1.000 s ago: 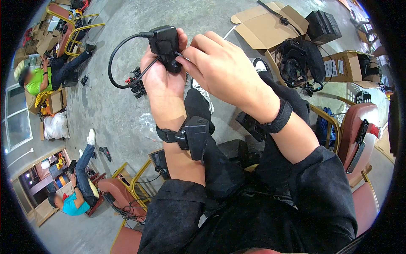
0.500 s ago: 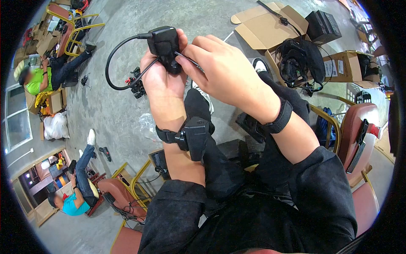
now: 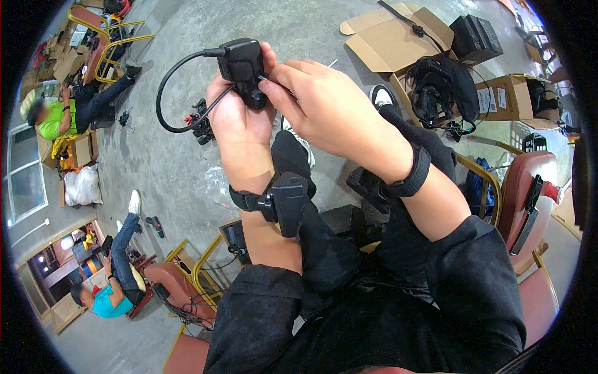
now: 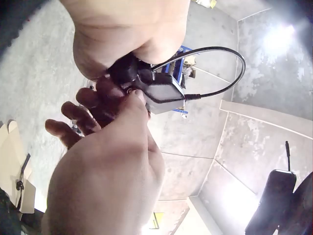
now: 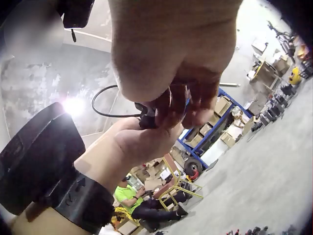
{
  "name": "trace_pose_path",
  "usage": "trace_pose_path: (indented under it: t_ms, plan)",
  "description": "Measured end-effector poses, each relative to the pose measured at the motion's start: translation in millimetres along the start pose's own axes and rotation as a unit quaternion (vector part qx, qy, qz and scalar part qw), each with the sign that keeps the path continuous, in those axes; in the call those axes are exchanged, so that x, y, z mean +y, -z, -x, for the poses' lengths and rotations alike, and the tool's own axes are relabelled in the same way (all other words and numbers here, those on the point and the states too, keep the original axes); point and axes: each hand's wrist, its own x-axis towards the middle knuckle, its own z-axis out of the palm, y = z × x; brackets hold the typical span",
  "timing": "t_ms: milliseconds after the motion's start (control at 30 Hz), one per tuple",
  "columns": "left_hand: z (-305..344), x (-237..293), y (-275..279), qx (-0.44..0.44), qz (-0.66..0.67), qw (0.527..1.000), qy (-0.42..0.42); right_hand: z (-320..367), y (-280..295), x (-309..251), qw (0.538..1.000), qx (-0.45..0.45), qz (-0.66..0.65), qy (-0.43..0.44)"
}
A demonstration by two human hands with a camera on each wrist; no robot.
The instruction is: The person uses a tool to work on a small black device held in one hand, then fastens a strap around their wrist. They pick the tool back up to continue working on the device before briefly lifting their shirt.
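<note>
A black device with a rounded knob-like lower end lies on the upturned palm of my left hand. My fingers curl behind its far side, and one fingertip shows beyond its edge. From its top corner a black cable loops out to the left and back toward the palm. My right hand pinches a thin rod, its pale end sticking out beyond the knuckles. The rod's other tip is right at the device's side. In the left wrist view the right thumb is against the device.
An opened cardboard box lies on the floor ahead, by a black bag with cables. Red-seated chairs stand to both sides. Two seated people are at the left. A clear plastic bag is on the floor.
The right hand has tilted slightly, its fingers shifting along the rod, and less of the pale end sticks out. The left hand and device have stayed nearly still.
</note>
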Motion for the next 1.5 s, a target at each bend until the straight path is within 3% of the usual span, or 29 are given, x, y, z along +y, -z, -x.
trace_pose_path:
  t_ms: [167, 300, 467, 567, 900, 967, 1067, 1200, 1300, 1367, 1500]
  plan:
    - [1, 1, -5, 0.030, -0.010, 0.999, -0.008, -2, 6, -6, 0.978, -0.047, -0.170, -0.116]
    - [3, 2, -5, 0.009, -0.004, 1.000, 0.001, -3, 6, -7, 0.978, -0.055, -0.159, -0.122]
    - [3, 1, -7, 0.025, 0.015, 1.000, 0.008, 1, -4, 3, 0.999, 0.025, 0.037, 0.024]
    - [0, 4, -3, 0.009, -0.006, 1.000, 0.016, -1, 2, 1, 0.995, 0.014, 0.094, 0.041]
    - [2, 0, -9, 0.063, -0.017, 0.998, 0.005, 0, -1, 2, 1.000, 0.016, 0.009, 0.008]
    - [2, 2, 0, -0.001, -0.023, 1.000, 0.016, -1, 1, -1, 0.999, 0.002, -0.040, -0.036]
    - [-1, 4, 5, -0.021, -0.038, 0.999, 0.018, -2, 3, -3, 0.993, -0.004, -0.103, -0.050]
    - [-3, 2, 6, -0.041, 0.009, 0.999, 0.024, -2, 4, -4, 0.994, -0.010, -0.097, -0.051]
    - [-3, 2, 2, -0.043, 0.040, 0.998, 0.032, 0, 2, 0, 1.000, -0.005, 0.006, -0.012]
    - [-1, -1, -5, 0.020, 0.021, 1.000, 0.005, 0, -1, 3, 0.996, 0.014, 0.080, 0.041]
    - [-2, 0, 1, 0.001, 0.017, 1.000, 0.001, 0, -2, 5, 0.995, 0.014, 0.079, 0.065]
